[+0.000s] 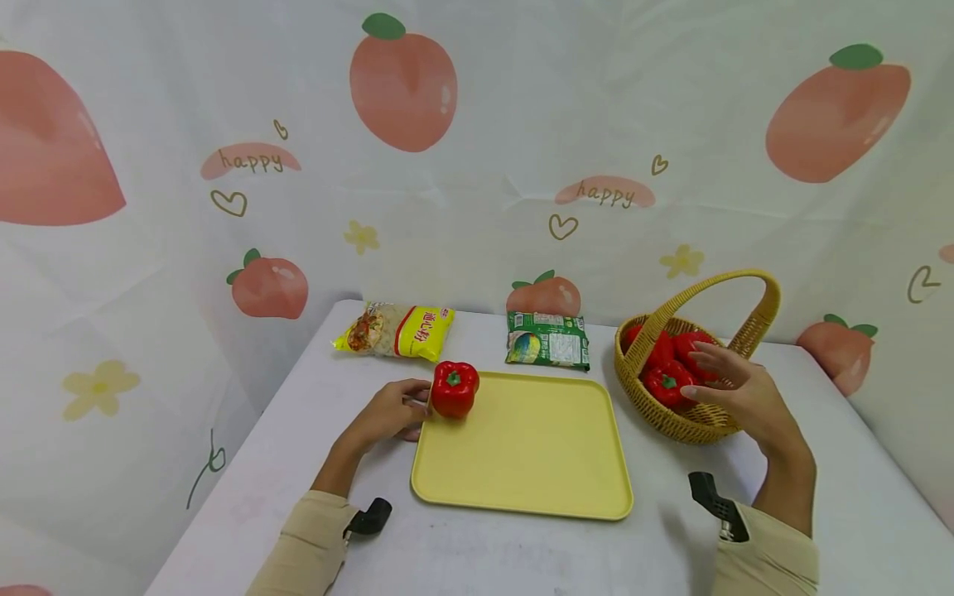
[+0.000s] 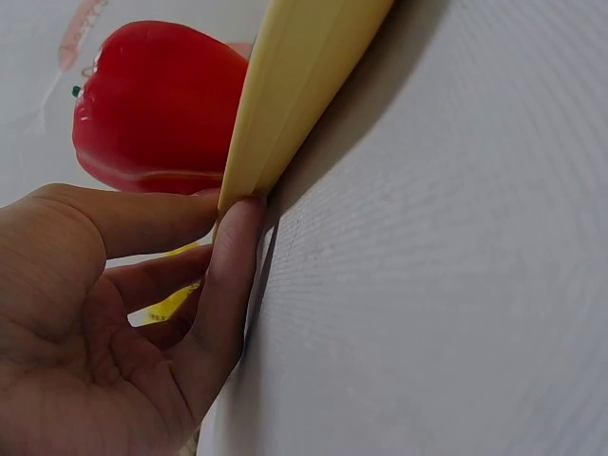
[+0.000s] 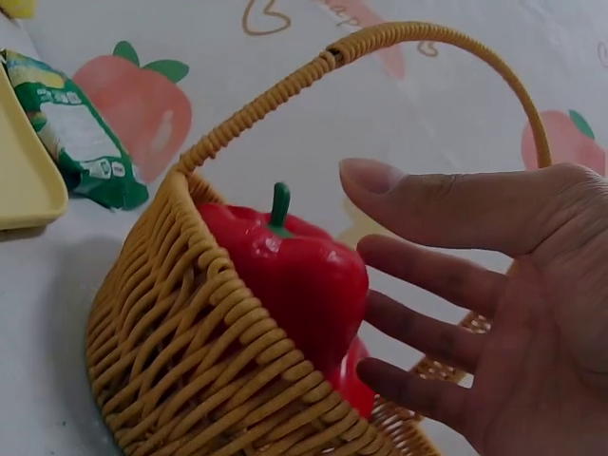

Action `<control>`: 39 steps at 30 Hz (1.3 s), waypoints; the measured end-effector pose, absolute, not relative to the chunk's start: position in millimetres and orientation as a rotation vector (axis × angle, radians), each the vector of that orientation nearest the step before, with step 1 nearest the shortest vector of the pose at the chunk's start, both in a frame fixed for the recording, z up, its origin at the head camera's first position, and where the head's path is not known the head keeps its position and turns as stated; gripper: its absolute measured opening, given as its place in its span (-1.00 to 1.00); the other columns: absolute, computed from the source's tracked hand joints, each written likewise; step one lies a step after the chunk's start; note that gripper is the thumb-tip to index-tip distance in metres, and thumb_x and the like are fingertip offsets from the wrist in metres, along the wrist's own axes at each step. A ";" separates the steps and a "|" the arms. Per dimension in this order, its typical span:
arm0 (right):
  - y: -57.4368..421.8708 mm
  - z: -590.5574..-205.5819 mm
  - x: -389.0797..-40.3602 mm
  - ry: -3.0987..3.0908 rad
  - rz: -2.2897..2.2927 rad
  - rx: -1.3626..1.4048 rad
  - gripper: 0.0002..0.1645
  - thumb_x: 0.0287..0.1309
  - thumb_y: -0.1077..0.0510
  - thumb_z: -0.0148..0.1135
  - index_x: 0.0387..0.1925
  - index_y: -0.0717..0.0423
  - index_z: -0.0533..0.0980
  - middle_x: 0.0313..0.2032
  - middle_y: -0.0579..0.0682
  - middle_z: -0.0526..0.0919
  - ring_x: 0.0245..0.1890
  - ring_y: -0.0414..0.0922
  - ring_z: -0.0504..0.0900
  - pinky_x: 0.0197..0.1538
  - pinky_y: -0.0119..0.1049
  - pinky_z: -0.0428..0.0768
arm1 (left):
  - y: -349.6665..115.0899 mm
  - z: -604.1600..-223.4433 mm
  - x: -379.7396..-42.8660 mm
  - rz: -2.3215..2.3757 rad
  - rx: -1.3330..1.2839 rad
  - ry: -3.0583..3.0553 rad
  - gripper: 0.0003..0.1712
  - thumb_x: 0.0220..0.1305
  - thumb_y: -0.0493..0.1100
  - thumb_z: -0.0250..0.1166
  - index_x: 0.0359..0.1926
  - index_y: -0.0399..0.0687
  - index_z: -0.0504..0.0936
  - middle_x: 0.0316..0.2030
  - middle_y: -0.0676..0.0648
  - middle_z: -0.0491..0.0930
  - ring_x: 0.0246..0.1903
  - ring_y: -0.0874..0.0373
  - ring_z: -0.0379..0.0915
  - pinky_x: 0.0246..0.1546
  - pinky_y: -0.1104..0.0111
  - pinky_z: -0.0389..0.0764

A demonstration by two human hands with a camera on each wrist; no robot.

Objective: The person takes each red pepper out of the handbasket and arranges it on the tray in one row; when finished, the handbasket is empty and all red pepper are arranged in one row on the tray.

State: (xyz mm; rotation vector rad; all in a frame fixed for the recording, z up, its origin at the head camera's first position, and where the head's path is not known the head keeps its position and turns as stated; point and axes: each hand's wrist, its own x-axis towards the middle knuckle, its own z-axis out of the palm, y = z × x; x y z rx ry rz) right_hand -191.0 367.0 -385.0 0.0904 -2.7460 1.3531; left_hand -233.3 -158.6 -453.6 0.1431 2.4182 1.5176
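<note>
A yellow tray [image 1: 522, 447] lies on the table, and one red bell pepper [image 1: 455, 391] sits at its far left corner. My left hand [image 1: 391, 411] is at the tray's left edge, pinching the rim [image 2: 249, 161] between thumb and a finger, close beside that pepper. On the right, a wicker basket [image 1: 648, 410] with a tall handle holds several red bell peppers [image 3: 285, 271]. My right hand [image 1: 745, 393] hovers over the basket with fingers spread and nothing held. Its fingertips are near the peppers; whether they touch one I cannot tell.
Behind the tray lie a yellow noodle-type packet [image 1: 398, 331] at the left and a green packet [image 1: 547, 339] at the middle. A white cloth [image 1: 477, 215] printed with peaches hangs behind the white table [image 1: 358, 546].
</note>
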 end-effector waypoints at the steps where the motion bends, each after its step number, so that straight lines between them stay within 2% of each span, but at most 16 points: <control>1: 368.1 -387.1 -191.6 -2.752 1.368 0.098 -0.07 0.35 -0.01 0.43 0.63 0.00 0.24 0.45 0.31 0.41 0.19 -0.31 0.52 0.01 -0.66 0.52 | -158.6 -454.0 -233.3 1.517 0.149 2.418 -0.39 0.33 -0.28 0.33 0.40 -0.26 0.53 0.13 -0.22 0.61 0.00 0.00 0.65 -0.30 0.26 0.83; 3: 369.7 -390.7 -192.6 -2.763 1.405 0.114 -0.05 0.35 0.00 0.44 0.63 0.02 0.22 0.47 0.32 0.39 0.13 -0.44 0.49 0.01 -0.67 0.54 | -158.5 -454.4 -233.4 1.519 0.147 2.415 -0.40 0.33 -0.29 0.33 0.39 -0.26 0.54 0.13 -0.23 0.61 0.00 -0.01 0.65 -0.30 0.27 0.83; 5: 370.9 -393.5 -193.3 -2.784 1.432 0.120 -0.02 0.35 0.00 0.44 0.65 0.01 0.19 0.49 0.31 0.36 0.12 -0.45 0.48 0.01 -0.65 0.54 | -158.9 -454.9 -233.6 1.512 0.155 2.418 -0.40 0.34 -0.29 0.33 0.39 -0.26 0.53 0.14 -0.23 0.61 0.01 -0.02 0.65 -0.30 0.27 0.83; 13: 370.9 -396.4 -195.3 -2.842 1.444 0.132 0.04 0.33 -0.01 0.44 0.67 0.01 0.12 0.54 0.31 0.30 0.33 0.05 0.44 0.03 -0.63 0.54 | -158.7 -452.4 -232.7 1.500 0.147 2.425 -0.39 0.35 -0.27 0.33 0.40 -0.25 0.53 0.17 -0.23 0.61 0.02 -0.01 0.64 -0.27 0.27 0.83; 18: 368.1 -395.5 -196.5 -2.855 1.449 0.109 0.02 0.32 0.01 0.45 0.65 0.05 0.16 0.55 0.33 0.26 0.42 0.27 0.37 0.02 -0.67 0.51 | -158.6 -450.9 -232.0 1.495 0.149 2.417 -0.37 0.35 -0.26 0.33 0.43 -0.25 0.51 0.19 -0.24 0.60 0.02 -0.01 0.64 -0.26 0.26 0.83; 19: 367.3 -395.1 -196.7 -2.862 1.448 0.095 0.02 0.31 0.01 0.46 0.65 0.06 0.16 0.55 0.35 0.26 0.44 0.31 0.34 0.04 -0.64 0.52 | -158.7 -451.1 -232.0 1.494 0.149 2.417 -0.37 0.35 -0.26 0.33 0.43 -0.25 0.50 0.19 -0.24 0.60 0.02 -0.01 0.64 -0.25 0.26 0.83; 20: 366.7 -394.8 -197.0 -2.869 1.453 0.078 0.03 0.31 0.01 0.46 0.65 0.06 0.16 0.55 0.38 0.24 0.47 0.36 0.29 0.14 -0.52 0.58 | -159.0 -451.3 -232.0 1.492 0.154 2.417 -0.37 0.35 -0.26 0.33 0.43 -0.25 0.50 0.19 -0.24 0.60 0.02 -0.01 0.64 -0.25 0.25 0.83; 22: 365.0 -394.5 -197.7 -2.880 1.458 0.050 0.04 0.30 0.03 0.47 0.65 0.07 0.16 0.55 0.43 0.20 0.50 0.44 0.22 0.33 -0.17 0.61 | -159.1 -451.8 -232.0 1.492 0.149 2.418 -0.37 0.35 -0.27 0.34 0.43 -0.26 0.50 0.19 -0.24 0.60 0.02 -0.01 0.64 -0.25 0.25 0.84; 25: 363.5 -396.1 -200.1 -2.888 1.465 0.020 0.04 0.30 0.10 0.46 0.66 0.08 0.13 0.55 0.49 0.14 0.51 0.52 0.13 0.42 0.41 0.41 | -159.1 -452.2 -232.0 1.496 0.140 2.417 -0.37 0.34 -0.27 0.35 0.42 -0.26 0.51 0.19 -0.24 0.60 0.02 -0.01 0.63 -0.25 0.24 0.84; 26: 363.4 -397.0 -201.0 -2.888 1.469 0.020 0.04 0.30 0.13 0.45 0.66 0.09 0.11 0.55 0.50 0.12 0.51 0.54 0.11 0.41 0.52 0.31 | -159.1 -452.2 -232.1 1.496 0.137 2.417 -0.37 0.34 -0.27 0.35 0.42 -0.26 0.51 0.18 -0.23 0.60 0.02 -0.01 0.63 -0.25 0.24 0.84; 30: 362.8 -399.1 -203.6 -2.899 1.444 0.039 0.04 0.30 0.20 0.42 0.67 0.08 0.10 0.55 0.51 0.13 0.50 0.54 0.13 0.41 0.53 0.30 | -158.5 -452.1 -232.4 1.495 0.124 2.424 -0.37 0.33 -0.27 0.35 0.42 -0.23 0.52 0.17 -0.22 0.61 0.00 0.00 0.63 -0.26 0.26 0.83; 39: 361.7 -399.7 -203.7 -2.913 1.395 0.034 0.05 0.27 0.17 0.45 0.66 0.10 0.13 0.51 0.54 0.18 0.46 0.54 0.21 0.41 0.48 0.36 | -158.6 -453.6 -234.0 1.486 0.101 2.440 -0.38 0.33 -0.26 0.35 0.41 -0.20 0.53 0.15 -0.18 0.62 -0.03 0.01 0.63 -0.26 0.27 0.83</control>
